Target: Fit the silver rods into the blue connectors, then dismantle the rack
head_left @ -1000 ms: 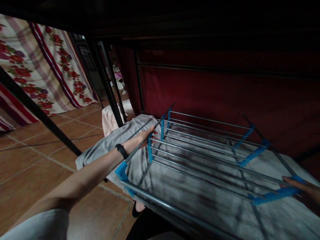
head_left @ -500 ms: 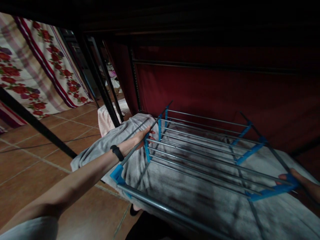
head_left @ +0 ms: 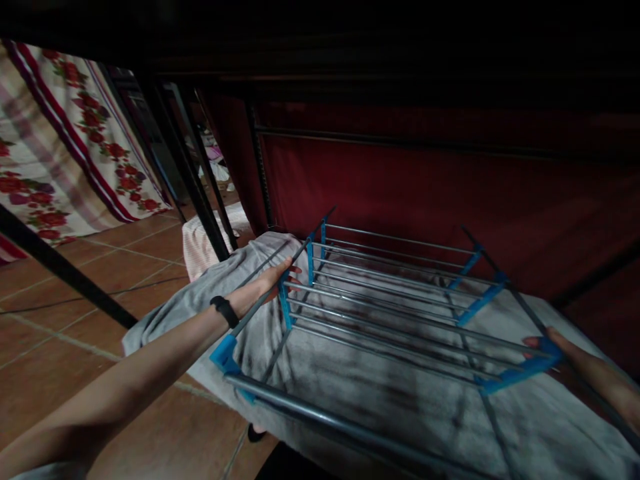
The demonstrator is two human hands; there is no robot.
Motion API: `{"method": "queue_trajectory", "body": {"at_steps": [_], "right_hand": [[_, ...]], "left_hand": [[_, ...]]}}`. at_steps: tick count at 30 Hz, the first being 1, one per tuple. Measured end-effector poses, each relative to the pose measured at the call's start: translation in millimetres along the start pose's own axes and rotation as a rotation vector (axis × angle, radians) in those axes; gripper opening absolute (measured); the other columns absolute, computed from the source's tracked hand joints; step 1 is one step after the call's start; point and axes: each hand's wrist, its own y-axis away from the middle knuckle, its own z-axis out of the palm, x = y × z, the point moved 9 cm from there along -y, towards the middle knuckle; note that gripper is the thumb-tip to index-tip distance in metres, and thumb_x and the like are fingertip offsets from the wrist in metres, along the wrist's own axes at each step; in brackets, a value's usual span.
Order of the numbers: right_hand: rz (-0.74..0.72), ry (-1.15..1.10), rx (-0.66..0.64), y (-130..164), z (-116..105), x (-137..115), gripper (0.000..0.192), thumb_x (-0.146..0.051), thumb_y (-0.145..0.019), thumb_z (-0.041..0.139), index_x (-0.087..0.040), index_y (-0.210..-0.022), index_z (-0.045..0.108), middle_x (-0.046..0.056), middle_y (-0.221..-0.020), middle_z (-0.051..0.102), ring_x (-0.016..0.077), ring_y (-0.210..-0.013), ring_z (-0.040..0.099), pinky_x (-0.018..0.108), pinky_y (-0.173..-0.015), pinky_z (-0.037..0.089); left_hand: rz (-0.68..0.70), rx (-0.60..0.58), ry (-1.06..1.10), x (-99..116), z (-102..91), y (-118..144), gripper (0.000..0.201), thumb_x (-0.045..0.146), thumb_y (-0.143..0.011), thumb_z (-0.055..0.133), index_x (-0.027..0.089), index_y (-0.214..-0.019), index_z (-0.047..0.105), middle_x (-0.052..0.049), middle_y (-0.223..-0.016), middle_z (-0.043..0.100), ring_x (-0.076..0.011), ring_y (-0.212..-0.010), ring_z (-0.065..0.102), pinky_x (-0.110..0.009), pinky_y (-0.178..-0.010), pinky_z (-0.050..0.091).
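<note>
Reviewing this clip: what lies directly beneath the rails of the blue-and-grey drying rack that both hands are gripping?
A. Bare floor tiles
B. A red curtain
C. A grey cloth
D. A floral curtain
C: the grey cloth shows through the rails of the drying rack, held by the left hand and the right hand.

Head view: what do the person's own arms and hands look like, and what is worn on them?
Both hands are bare, without gloves. The left hand has a slim black band at the wrist, on a bare forearm. The right hand shows no band or sleeve in view.
</note>
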Motion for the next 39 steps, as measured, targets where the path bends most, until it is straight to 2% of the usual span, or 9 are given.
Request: {"method": "queue_trajectory", "body": {"at_steps": [5,9,13,18,21,25,32,35,39], "right_hand": [[-0.041,-0.213,-0.154,31,25,-7,0.044,-0.046,-0.099,0.039,-0.018,-0.103,0.072,0.013,-0.112,0.074,0.0248,-0.113,0.068,0.030,-0.103,0.050],[-0.081,-0.389,-0.221,36,33,-9,0.049,-0.044,-0.103,0.029,-0.017,-0.104,0.070,0.014,-0.116,0.073,0.0230,-0.109,0.070,0.029,-0.095,0.056],[-0.131,-0.381,-0.291,36,43,-13,0.049,-0.042,-0.103,0.030,-0.014,-0.109,0.069,0.017,-0.117,0.072,0.0232,-0.100,0.072,0.028,-0.085,0.059],[-0.179,-0.369,-0.402,34,53,-15,0.043,-0.036,-0.102,0.037,-0.011,-0.112,0.070,0.018,-0.117,0.072,0.0213,-0.095,0.071,0.026,-0.080,0.057],[-0.176,-0.374,-0.420,27,51,-11,0.044,-0.041,-0.101,0.041,-0.012,-0.115,0.070,0.017,-0.118,0.071,0.0213,-0.096,0.070,0.025,-0.079,0.056],[-0.194,-0.335,-0.409,20,48,-8,0.046,-0.049,-0.097,0.045,-0.017,-0.119,0.070,0.015,-0.125,0.069,0.0226,-0.115,0.064,0.025,-0.083,0.055],[-0.211,-0.267,-0.392,22,50,-7,0.052,-0.059,-0.091,0.048,-0.023,-0.122,0.069,0.010,-0.141,0.060,0.0266,-0.139,0.045,0.034,-0.107,0.044],[-0.176,-0.272,-0.371,17,49,-4,0.052,-0.059,-0.091,0.046,-0.024,-0.121,0.070,0.008,-0.143,0.058,0.0249,-0.138,0.047,0.031,-0.100,0.048],[-0.180,-0.290,-0.380,16,48,-6,0.050,-0.054,-0.095,0.043,-0.021,-0.117,0.072,0.012,-0.134,0.065,0.0224,-0.114,0.064,0.026,-0.080,0.056]], "left_hand": [[-0.040,-0.034,0.044,-4,-2.8,-5,0.042,0.049,-0.096,0.046,0.012,-0.093,0.065,-0.013,-0.070,0.070,-0.0224,-0.059,0.067,-0.029,-0.052,0.051],[-0.085,-0.097,0.110,-5,-2.5,-6,0.052,0.053,-0.097,0.038,0.011,-0.101,0.067,-0.016,-0.080,0.073,-0.0229,-0.060,0.067,-0.032,-0.054,0.054],[-0.137,-0.115,0.154,-14,-6.9,-15,0.062,0.059,-0.097,0.032,0.009,-0.105,0.069,-0.021,-0.090,0.074,-0.0266,-0.068,0.070,-0.036,-0.061,0.057],[-0.129,-0.158,0.155,-26,-13.6,-33,0.062,0.063,-0.090,0.045,0.012,-0.112,0.070,-0.021,-0.103,0.074,-0.0291,-0.078,0.071,-0.037,-0.065,0.057],[-0.104,-0.176,0.133,-29,-16.2,-37,0.061,0.064,-0.087,0.051,0.014,-0.115,0.071,-0.020,-0.107,0.074,-0.0302,-0.085,0.071,-0.036,-0.066,0.056],[-0.093,-0.176,0.106,-29,-16.6,-37,0.062,0.064,-0.083,0.057,0.017,-0.121,0.068,-0.017,-0.110,0.074,-0.0310,-0.090,0.070,-0.036,-0.067,0.054],[-0.080,-0.173,0.087,-25,-11.6,-31,0.060,0.062,-0.084,0.057,0.019,-0.125,0.066,-0.018,-0.117,0.072,-0.0304,-0.091,0.068,-0.034,-0.065,0.050],[-0.083,-0.163,0.087,-23,-8.5,-26,0.058,0.061,-0.085,0.057,0.018,-0.123,0.066,-0.017,-0.112,0.073,-0.0290,-0.088,0.067,-0.033,-0.064,0.049],[-0.077,-0.149,0.091,-20,-6.2,-21,0.060,0.063,-0.085,0.056,0.017,-0.122,0.065,-0.017,-0.106,0.073,-0.0293,-0.082,0.068,-0.034,-0.062,0.048]]}}
